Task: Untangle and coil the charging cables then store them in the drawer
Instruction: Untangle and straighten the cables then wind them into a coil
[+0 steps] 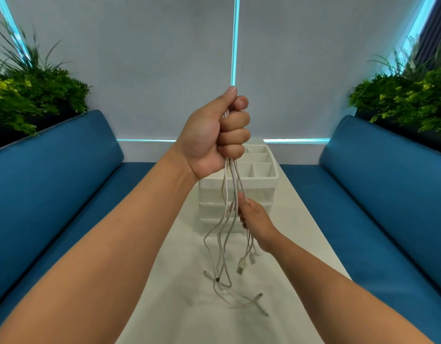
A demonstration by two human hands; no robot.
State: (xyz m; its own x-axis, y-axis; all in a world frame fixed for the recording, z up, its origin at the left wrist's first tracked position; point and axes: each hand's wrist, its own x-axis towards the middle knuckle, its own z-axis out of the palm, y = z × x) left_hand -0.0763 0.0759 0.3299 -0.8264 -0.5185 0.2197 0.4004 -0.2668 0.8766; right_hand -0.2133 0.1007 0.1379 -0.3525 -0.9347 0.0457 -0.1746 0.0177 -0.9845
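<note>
Both hands grip cables (227,214), maybe 3.

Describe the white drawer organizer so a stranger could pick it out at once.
Start at the long white table running between the two blue benches. On it, behind the hanging cables, stands the white drawer organizer. It is the only box there, with open compartments on top and stacked drawers below.

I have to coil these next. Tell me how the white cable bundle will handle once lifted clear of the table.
The white charging cables will likely be floppy: below the left hand they sag in loose curves. They seem light, since one fist holds them all. The plug ends dangle at different heights, so they will probably swing and snag as the right hand slides down.
</note>
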